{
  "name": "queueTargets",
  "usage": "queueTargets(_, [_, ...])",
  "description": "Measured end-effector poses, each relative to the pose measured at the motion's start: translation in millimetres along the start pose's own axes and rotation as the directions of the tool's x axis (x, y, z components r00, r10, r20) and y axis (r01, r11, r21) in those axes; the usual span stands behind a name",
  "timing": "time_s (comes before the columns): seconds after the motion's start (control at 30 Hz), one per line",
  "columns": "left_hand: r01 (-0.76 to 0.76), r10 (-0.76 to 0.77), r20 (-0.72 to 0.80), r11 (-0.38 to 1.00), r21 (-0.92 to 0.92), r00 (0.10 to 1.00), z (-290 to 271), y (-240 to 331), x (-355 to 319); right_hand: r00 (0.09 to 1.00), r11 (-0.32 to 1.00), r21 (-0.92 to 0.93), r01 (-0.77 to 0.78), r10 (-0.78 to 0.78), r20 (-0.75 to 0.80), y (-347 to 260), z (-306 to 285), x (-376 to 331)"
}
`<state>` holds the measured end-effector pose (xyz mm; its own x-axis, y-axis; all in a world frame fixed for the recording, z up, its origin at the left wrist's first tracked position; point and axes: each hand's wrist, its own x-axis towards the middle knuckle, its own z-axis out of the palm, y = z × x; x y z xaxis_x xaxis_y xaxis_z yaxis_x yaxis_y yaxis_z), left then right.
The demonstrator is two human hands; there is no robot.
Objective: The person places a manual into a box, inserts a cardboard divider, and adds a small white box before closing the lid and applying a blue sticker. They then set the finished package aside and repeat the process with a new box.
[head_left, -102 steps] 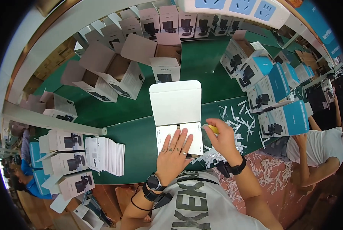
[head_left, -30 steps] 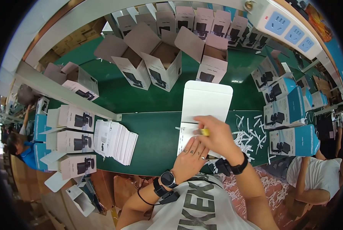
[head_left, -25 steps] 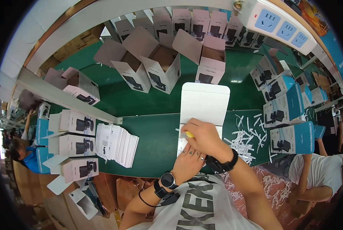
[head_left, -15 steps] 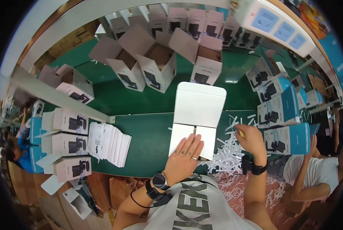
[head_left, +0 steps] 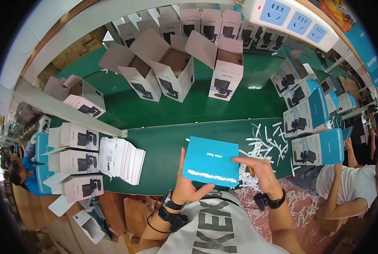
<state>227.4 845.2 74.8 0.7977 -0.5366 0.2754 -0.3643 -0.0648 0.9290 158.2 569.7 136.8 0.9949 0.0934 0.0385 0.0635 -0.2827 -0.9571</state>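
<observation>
A flat teal box (head_left: 213, 158) with a white strip along its near edge is just in front of me, its lid down. My left hand (head_left: 189, 186) grips it at the near left corner, the fingers along the left side and the thumb at the near edge. On the right side, my right hand (head_left: 261, 172) touches the box with its stretched index finger. Its other fingers are curled round a small yellow-orange object, mostly hidden. White paper shreds (head_left: 265, 146) lie beside and partly under this hand.
A stack of white booklets (head_left: 127, 161) lies to the left, beside upright cartons (head_left: 81, 163). Open white cartons (head_left: 172, 78) stand across the back. Teal-and-white cartons (head_left: 313, 118) line the right side. A power strip (head_left: 292, 21) hangs above. Another person (head_left: 343, 186) is at the right.
The box's white-lined lid has swung down, so its teal outside now faces up. My left hand has moved from the white inside to the left side; my right hand has come in to the box.
</observation>
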Motion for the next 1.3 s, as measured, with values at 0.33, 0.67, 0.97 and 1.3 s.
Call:
queueTargets(0.33, [0.187,-0.214,-0.034,0.911,-0.368,0.976,-0.5,-13.7,-11.6,0.819,0.664,-0.481,0.572,-0.437,0.370,-66.6,48.0,86.2])
queueTargets(0.67, [0.071,-0.037,0.133,0.963,-0.259,0.990,-22.3,-22.7,-12.7,0.830,0.753,-0.363,0.549,-0.436,0.348,-32.2,84.4,119.4])
queueTargets(0.97, [0.142,-0.102,0.147,0.945,-0.294,0.984,-26.3,-11.7,-8.2,0.821,0.844,-0.263,0.467,-0.304,0.483,-39.9,65.0,112.5])
queueTargets(1.3, [0.023,-0.019,0.037,0.992,-0.126,0.999,-25.1,-2.9,-10.8,0.872,0.949,0.035,0.312,-0.301,0.387,-47.5,60.1,88.0])
